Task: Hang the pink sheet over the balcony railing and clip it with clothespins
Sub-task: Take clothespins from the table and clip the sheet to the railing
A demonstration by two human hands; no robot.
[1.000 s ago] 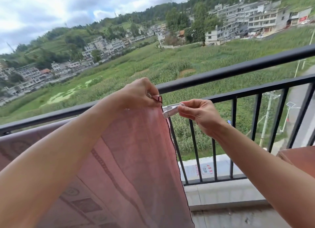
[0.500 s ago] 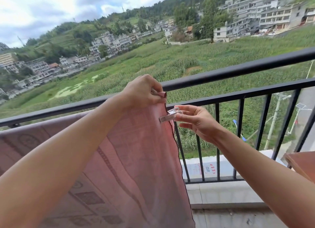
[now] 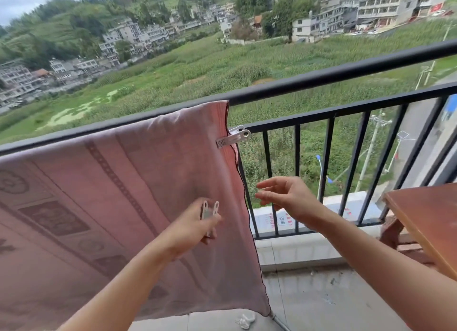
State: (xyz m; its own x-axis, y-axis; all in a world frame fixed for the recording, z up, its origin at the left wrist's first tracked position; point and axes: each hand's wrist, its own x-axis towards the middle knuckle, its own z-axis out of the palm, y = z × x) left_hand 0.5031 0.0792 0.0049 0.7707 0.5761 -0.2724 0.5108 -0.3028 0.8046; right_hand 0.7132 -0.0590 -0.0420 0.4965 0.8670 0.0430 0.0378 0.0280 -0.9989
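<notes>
The pink patterned sheet [image 3: 118, 187] hangs over the black balcony railing [image 3: 321, 79], covering its left part. A white clothespin [image 3: 232, 138] is clipped on the sheet's right edge just below the top bar. My left hand [image 3: 197, 225] is in front of the sheet, low down, and holds a second white clothespin [image 3: 209, 210] upright in its fingers. My right hand [image 3: 284, 197] hovers to the right of the sheet's edge with fingers spread, holding nothing and touching nothing.
A reddish wooden table top [image 3: 430, 221] juts in at the right. Vertical railing bars [image 3: 326, 172] stand behind my right hand. The tiled balcony floor [image 3: 321, 303] has a small white scrap [image 3: 246, 320] near the sheet's bottom corner.
My right hand let go of the clothespin, which now stays clipped on the sheet's edge, and dropped lower. My left hand left the top corner and moved down.
</notes>
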